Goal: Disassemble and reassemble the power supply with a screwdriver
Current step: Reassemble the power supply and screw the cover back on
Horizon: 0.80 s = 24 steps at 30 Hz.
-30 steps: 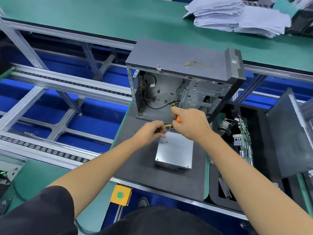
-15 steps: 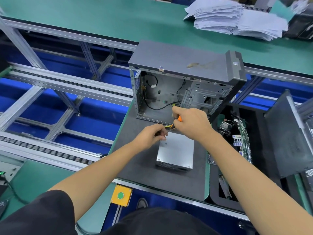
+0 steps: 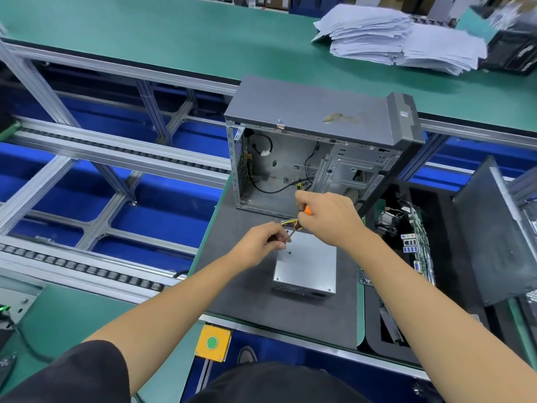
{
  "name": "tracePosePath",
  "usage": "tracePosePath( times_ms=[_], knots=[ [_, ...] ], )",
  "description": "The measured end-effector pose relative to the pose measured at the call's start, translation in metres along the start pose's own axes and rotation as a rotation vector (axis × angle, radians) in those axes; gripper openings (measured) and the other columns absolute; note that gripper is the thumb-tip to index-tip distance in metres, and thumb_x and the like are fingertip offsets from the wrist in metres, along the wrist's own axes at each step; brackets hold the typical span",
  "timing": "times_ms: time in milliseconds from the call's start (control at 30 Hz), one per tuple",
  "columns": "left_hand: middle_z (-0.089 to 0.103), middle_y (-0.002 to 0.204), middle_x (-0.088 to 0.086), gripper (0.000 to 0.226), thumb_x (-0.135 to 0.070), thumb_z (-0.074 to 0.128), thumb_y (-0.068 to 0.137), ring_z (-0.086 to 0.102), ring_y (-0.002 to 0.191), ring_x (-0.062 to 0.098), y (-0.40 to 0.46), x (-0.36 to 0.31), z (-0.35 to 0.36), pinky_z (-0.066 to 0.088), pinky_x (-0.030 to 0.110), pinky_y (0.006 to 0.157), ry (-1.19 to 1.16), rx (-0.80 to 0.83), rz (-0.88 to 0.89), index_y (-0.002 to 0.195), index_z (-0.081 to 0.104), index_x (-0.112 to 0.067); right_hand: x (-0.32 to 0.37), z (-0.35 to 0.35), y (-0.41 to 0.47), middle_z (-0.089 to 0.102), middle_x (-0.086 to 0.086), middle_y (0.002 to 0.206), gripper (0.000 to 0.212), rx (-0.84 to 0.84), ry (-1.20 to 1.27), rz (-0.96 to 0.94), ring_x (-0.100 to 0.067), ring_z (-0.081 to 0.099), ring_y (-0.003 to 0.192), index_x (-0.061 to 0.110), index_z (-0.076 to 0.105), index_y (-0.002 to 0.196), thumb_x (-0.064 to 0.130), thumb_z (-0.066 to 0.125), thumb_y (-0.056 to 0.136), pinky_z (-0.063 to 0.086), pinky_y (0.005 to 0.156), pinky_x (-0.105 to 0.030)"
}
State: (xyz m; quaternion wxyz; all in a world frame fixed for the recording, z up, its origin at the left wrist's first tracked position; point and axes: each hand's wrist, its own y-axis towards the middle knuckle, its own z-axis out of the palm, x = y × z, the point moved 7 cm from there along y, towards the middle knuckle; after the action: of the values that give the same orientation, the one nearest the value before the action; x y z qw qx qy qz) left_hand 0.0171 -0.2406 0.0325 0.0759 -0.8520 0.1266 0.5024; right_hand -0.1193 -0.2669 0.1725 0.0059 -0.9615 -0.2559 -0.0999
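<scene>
step: looks like a screw job at the far left corner of the power supply (image 3: 305, 261). Can't tell if that screw is going out or back in; too small to see.
power supply: silver box lying flat on the dark mat (image 3: 232, 286) of the surface, just in front of the open PC case (image 3: 305, 158). Its yellow/black wire bundle (image 3: 289, 221) pokes out at the far edge, right under the hands.
right hand: right hand (image 3: 328, 219) is curled tight round the orange-handled screwdriver (image 3: 300, 221), handle mostly buried in the fist, shaft angling down and left toward the box corner.
left hand: left hand (image 3: 261, 242) has fingers curled in, pinching around the lower shaft/tip area. My guess is it's steadying the tip or holding a screw there, but the tip itself is hidden behind the fingers.
next move: I'd say the bit has to seat square in the screw head before any turning, with the left hand keeping it from skating off the lid.
risk: a slip could scratch the lid or send the screw rolling off the mat.
other stuff: motherboard (image 3: 412, 242) sits in the black tray right of the power supply, and the case side panel (image 3: 494, 239) leans further right.
</scene>
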Motion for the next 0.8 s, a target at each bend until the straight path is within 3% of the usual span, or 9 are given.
tracePosePath(
  times_ms=[167,300,433,600,733,800],
  knots=[
    [0.061,0.088,-0.007,0.016,-0.011,0.076,0.086,0.059,0.081,0.009,-0.005,-0.001,0.003,0.047,0.021,0.076,0.003,0.0,0.007,0.09,0.065,-0.022,0.001,0.003,-0.003,0.049,0.007,0.054,0.01,0.02,0.029,0.021,-0.008,0.044,0.055,0.03,0.037,0.074,0.03,0.046,0.079,0.021,0.05,-0.029],
    [0.061,0.088,-0.006,0.019,-0.009,0.076,0.085,0.058,0.081,0.008,-0.011,-0.003,0.007,0.04,0.012,0.07,0.017,0.012,0.012,0.088,0.063,-0.023,0.005,0.005,-0.006,0.047,0.006,0.054,0.01,0.018,-0.044,-0.009,-0.018,0.046,0.057,0.028,0.04,0.078,0.03,0.05,0.082,0.018,0.049,-0.03],
    [0.06,0.084,-0.01,0.034,-0.009,0.077,0.084,0.057,0.083,0.011,-0.017,-0.005,0.01,0.045,0.025,0.075,0.027,0.008,0.026,0.081,0.056,-0.037,0.015,0.008,-0.013,0.048,0.004,0.056,0.01,0.041,-0.082,-0.058,-0.025,0.05,0.061,0.028,0.04,0.082,0.031,0.049,0.083,0.019,0.05,-0.031],
    [0.061,0.084,-0.014,0.04,-0.011,0.077,0.084,0.059,0.082,0.007,-0.034,0.002,0.022,0.044,0.017,0.074,0.006,-0.008,0.013,0.087,0.053,-0.043,0.032,0.013,-0.028,0.038,0.005,0.049,0.007,0.047,-0.12,-0.158,-0.026,0.044,0.056,0.029,0.038,0.082,0.034,0.038,0.076,0.014,0.049,-0.03],
    [0.067,0.088,-0.02,0.045,-0.025,0.081,0.082,0.065,0.085,0.006,-0.049,0.013,0.029,0.053,0.031,0.073,0.13,-0.029,0.004,0.092,0.048,-0.055,0.04,0.023,-0.04,0.031,0.009,0.048,0.013,0.035,-0.081,-0.182,-0.025,0.042,0.055,0.029,0.037,0.076,0.04,0.033,0.074,0.013,0.049,-0.027],
    [0.068,0.085,-0.022,0.048,-0.029,0.083,0.08,0.065,0.083,0.001,-0.055,0.016,0.031,0.052,0.027,0.068,0.185,-0.045,0.024,0.091,0.047,-0.058,0.044,0.032,-0.044,0.029,0.009,0.048,0.01,0.05,-0.082,-0.193,-0.026,0.041,0.056,0.029,0.036,0.076,0.039,0.035,0.075,0.013,0.049,-0.027]
  ],
)
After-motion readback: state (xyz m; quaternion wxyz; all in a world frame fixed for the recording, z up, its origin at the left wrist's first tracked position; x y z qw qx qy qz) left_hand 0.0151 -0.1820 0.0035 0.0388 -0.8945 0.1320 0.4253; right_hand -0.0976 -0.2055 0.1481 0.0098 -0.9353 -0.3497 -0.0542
